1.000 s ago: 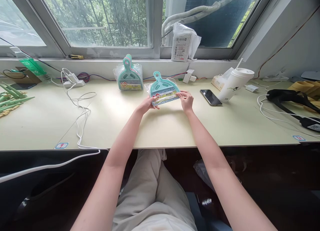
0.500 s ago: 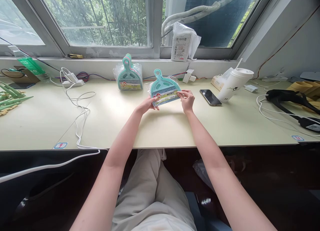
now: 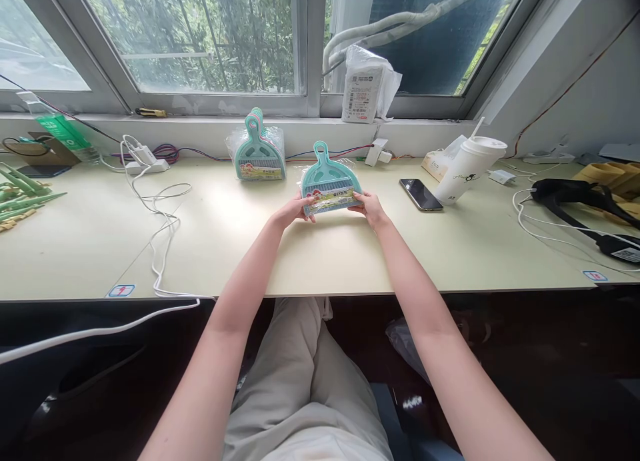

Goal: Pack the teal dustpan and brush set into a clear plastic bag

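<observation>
Dustpan pack (image 3: 329, 182): teal, in clear wrap, held upright over desk (image 3: 350, 261) mid-centre, handle up, label at bottom edge. Desk pale, long, under window. Stack of same packs (image 3: 259, 156) behind-left, leaning at sill, apart. White cup (image 3: 469, 168) with straw right; phone (image 3: 421, 194) flat between cup and pack. Left hand (image 3: 295, 210) pinching pack's lower left corner. Right hand (image 3: 369, 206) gripping lower right corner.

Between the fingers (image 3: 300, 210) sits a teal plastic dustpan set (image 3: 330, 182), smooth inside a glossy clear film wrapper with a paper label, above a matt, smooth pale table (image 3: 350, 254); right of them, a glossy black phone (image 3: 421, 194).
</observation>
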{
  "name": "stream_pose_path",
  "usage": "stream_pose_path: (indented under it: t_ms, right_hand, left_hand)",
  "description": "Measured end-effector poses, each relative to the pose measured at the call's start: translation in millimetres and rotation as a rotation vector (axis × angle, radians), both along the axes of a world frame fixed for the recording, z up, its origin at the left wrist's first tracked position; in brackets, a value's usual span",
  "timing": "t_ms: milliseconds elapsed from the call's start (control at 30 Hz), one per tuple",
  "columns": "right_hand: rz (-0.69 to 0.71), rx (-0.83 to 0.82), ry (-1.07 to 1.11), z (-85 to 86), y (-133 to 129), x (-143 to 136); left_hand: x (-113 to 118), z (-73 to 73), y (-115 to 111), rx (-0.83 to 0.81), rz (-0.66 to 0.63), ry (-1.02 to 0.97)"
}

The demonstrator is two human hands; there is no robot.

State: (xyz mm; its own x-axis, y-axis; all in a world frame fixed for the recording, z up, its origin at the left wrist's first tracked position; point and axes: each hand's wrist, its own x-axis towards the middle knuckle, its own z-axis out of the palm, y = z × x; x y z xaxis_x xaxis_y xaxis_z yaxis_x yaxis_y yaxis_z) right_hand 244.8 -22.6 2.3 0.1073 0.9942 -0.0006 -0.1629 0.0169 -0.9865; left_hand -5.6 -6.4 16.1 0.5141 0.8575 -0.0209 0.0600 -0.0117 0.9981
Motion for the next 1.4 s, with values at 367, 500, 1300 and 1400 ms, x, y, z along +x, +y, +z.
stream_pose_path:
  t_ms: [367,500,1300,1400]
  right_hand:
    - [-0.147,-0.016,0.180,-0.7,2.0,0.4]
    - [-0.174,-0.005,0.201,-2.2,3.5,2.5]
    - [-0.086,0.093,0.139,1.8,-4.1,-9.4]
    - [-0.062,0.103,0.127,2.2,-3.9,-11.2]
  left_hand:
    - [16.0,20.8,-24.6,0.228,0.067,-0.164]
    - [19.3,15.1,-24.5,0.491,0.084,0.061]
    - [21.7,3.0,-6.5,0.362,0.345,0.056]
    - [26.7,4.3,-13.9,0.369,0.420,0.031]
